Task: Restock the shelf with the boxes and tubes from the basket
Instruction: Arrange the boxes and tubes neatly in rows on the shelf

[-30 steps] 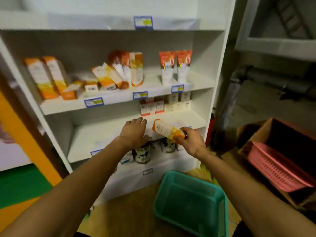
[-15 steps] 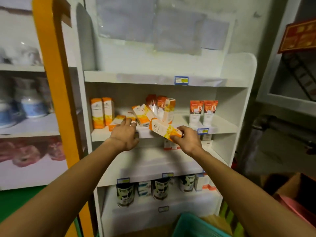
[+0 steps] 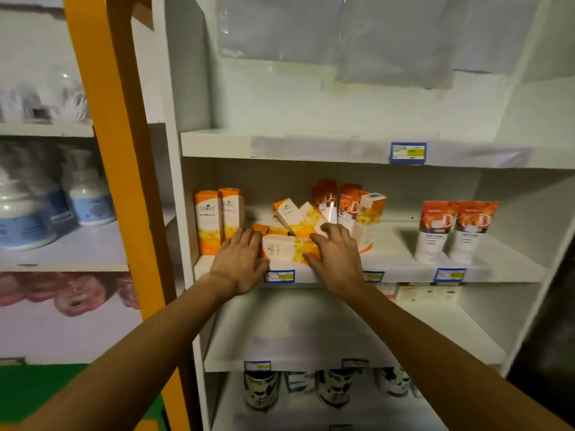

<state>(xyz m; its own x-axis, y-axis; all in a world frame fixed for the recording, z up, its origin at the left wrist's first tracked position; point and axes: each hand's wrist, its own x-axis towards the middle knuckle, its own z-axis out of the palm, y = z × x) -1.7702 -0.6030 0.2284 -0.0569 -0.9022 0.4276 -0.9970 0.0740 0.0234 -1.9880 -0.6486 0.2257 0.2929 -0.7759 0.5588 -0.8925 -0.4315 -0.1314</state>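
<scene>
Both hands are on the shelf now, and between them lies the box, orange and white, flat on its side at the front edge of the middle board. Its long axis runs left to right, along the shelf lip, so each short end points straight at a palm.

Left hand sits at the box's left end, fingers spread and laid flat, resting against the end and over the board rather than curled round anything. Right hand covers the right end, fingers draped loosely over the top corner, apart, not pinching. Neither hand looks clamped; this reads as a two-sided press, the box bracketed and steadied.

Behind it, trouble: a jumble of leaning boxes tilted against each other, touching the back of the flat box or very nearly. To the left, two upright boxes stand neat, just beside the left hand. Far right, two tubes stand well apart from the action.

So the next move likely turns on that sideways axis. To stand the box up, one end has to rise, and the right hand, already on top, seems better placed to tip it. Push it straight back instead and the leaning pile could topple. The basket is out of view.
</scene>
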